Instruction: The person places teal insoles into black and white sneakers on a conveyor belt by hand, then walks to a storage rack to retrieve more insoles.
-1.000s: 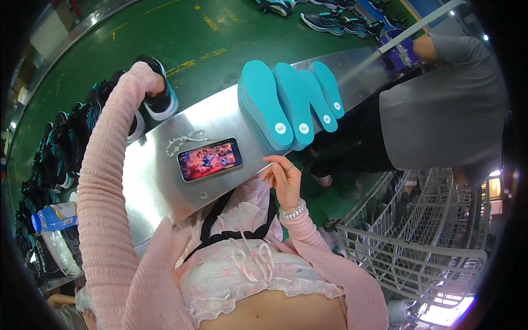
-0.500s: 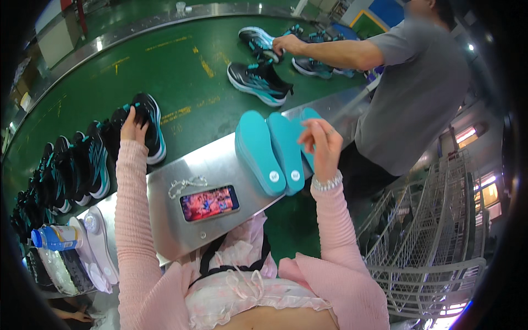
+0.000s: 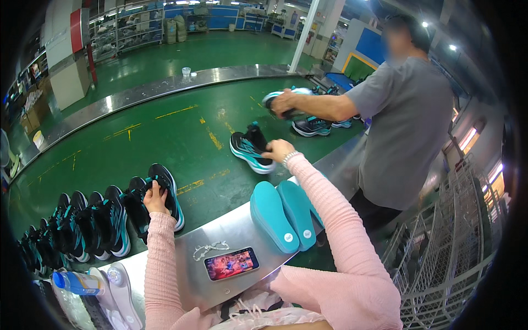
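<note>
My left hand (image 3: 155,199) is closed on the collar of a black-and-teal sneaker (image 3: 174,192) at the right end of a row. The sneaker rests on the green work surface (image 3: 181,143). My right arm reaches forward past the teal insoles (image 3: 272,217). At its end, my right hand (image 3: 280,151) pinches the heel of a single black-and-teal sneaker (image 3: 247,151), whose toe points away to the left. That shoe's heel is partly covered by my fingers. The insoles lie in stacks on the metal ledge (image 3: 203,294).
A phone (image 3: 232,264) and a bead strand (image 3: 210,250) lie on the ledge. More sneakers (image 3: 115,220) line the left side, near a blue-capped bottle (image 3: 77,283) and white insoles (image 3: 124,291). At right, a co-worker (image 3: 407,132) handles a sneaker beside wire racks (image 3: 434,242).
My right hand has gone from above the insoles to the single sneaker's heel. My left hand stays at its shoe. The co-worker has raised a sneaker. The view has tilted up.
</note>
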Demonstrator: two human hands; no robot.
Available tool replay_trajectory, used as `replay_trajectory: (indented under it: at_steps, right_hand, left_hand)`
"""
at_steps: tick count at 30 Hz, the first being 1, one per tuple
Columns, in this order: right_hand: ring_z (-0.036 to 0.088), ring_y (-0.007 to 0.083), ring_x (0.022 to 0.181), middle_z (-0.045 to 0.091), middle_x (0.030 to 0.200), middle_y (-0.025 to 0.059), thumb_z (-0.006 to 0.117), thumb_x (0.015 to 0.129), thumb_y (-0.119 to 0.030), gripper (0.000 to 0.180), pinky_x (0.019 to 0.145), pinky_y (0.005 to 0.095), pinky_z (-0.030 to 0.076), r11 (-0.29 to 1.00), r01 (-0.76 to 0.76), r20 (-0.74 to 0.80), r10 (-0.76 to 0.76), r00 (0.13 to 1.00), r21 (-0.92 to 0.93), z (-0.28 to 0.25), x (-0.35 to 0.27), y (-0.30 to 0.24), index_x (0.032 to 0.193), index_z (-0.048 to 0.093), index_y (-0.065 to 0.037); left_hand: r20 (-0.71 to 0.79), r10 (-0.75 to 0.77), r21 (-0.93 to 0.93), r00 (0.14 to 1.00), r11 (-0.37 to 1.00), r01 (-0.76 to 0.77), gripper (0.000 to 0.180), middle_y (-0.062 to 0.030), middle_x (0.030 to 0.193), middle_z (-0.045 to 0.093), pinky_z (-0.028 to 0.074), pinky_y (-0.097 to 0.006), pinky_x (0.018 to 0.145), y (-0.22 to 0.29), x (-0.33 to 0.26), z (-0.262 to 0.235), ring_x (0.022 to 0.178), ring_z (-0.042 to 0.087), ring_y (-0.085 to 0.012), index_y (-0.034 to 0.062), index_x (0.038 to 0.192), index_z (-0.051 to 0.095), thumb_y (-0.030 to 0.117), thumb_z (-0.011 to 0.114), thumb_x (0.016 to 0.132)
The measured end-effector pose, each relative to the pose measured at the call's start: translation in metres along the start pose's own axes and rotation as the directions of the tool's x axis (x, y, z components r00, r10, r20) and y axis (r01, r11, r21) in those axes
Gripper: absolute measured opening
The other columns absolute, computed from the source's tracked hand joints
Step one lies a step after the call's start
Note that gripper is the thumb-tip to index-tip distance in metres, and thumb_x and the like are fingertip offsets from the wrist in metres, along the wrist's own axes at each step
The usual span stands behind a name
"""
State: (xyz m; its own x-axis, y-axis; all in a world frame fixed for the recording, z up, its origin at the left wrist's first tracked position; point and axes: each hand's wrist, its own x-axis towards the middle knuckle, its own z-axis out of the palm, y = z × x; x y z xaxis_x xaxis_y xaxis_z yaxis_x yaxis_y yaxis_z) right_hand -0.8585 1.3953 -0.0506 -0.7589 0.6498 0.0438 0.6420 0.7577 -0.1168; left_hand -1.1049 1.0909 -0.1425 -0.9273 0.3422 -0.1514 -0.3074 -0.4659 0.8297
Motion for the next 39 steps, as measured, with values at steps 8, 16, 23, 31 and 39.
replay_trajectory:
  at_steps: [8, 16, 23, 31, 39]
  right_hand:
    - [0.057, 0.0289, 0.081, 0.061, 0.083, 0.0139, 0.058, 0.070, -0.036, 0.033, 0.074, 0.0361, 0.045, 0.975, 0.164, 0.017, -0.169, 0.986, 0.151, -0.008, -0.019, -0.146, 0.089, 0.062, -0.009]
    - [0.058, 0.0293, 0.076, 0.060, 0.079, 0.0152, 0.056, 0.073, -0.036, 0.043, 0.067, 0.0382, 0.046, 0.986, 0.141, 0.070, -0.148, 0.987, 0.089, -0.034, -0.131, -0.143, 0.108, 0.050, -0.012]
    - [0.059, 0.0274, 0.065, 0.058, 0.076, 0.0139, 0.062, 0.065, -0.047, 0.069, 0.055, 0.0388, 0.047, 0.978, -0.080, 0.009, 0.083, 0.997, -0.195, 0.004, -0.210, -0.102, 0.120, 0.041, -0.009]
    - [0.059, 0.0272, 0.066, 0.058, 0.078, 0.0128, 0.062, 0.067, -0.043, 0.068, 0.058, 0.0373, 0.047, 0.964, -0.212, 0.143, 0.235, 0.961, -0.157, 0.016, -0.208, -0.095, 0.122, 0.039, -0.010]
    - [0.057, 0.0299, 0.071, 0.058, 0.085, 0.0130, 0.057, 0.073, -0.027, 0.032, 0.061, 0.0368, 0.046, 0.987, 0.072, -0.203, -0.042, 0.978, 0.141, -0.037, -0.193, -0.124, 0.100, 0.059, -0.011]
  left_hand:
    - [0.222, 0.188, 0.319, 0.957, 0.913, -0.254, 0.016, 0.0005, 0.064, 0.050, 0.045, -0.020, 0.060, 0.021, -0.022, -0.006, 0.061, 0.047, -0.0062, 0.0018, 0.066, 0.055, 0.013, 0.058, 0.078]
    - [0.359, 0.755, 0.542, 0.549, 0.310, -0.781, 0.010, -0.0133, 0.087, 0.059, 0.047, -0.027, 0.071, 0.197, -0.153, -0.099, 0.077, 0.057, -0.0200, -0.0044, 0.082, 0.056, 0.004, 0.050, 0.080]
    - [-0.165, 0.784, 0.964, 0.598, 0.001, 0.264, 0.025, -0.0101, 0.091, 0.060, 0.042, -0.030, 0.072, 0.293, -0.205, -0.332, 0.082, 0.056, -0.0229, 0.0045, 0.096, 0.054, 0.024, 0.051, 0.082]
    - [0.113, 0.797, 0.929, 0.593, -0.297, 0.222, 0.031, -0.0148, 0.106, 0.054, 0.038, -0.031, 0.084, 0.302, -0.207, -0.338, 0.096, 0.051, -0.0282, 0.0009, 0.112, 0.048, 0.014, 0.046, 0.083]
    - [0.264, 0.542, 0.424, 0.798, 0.678, -0.601, 0.017, -0.0106, 0.087, 0.059, 0.043, -0.025, 0.074, 0.139, -0.155, -0.068, 0.079, 0.056, -0.0177, -0.0036, 0.089, 0.058, 0.007, 0.047, 0.081]
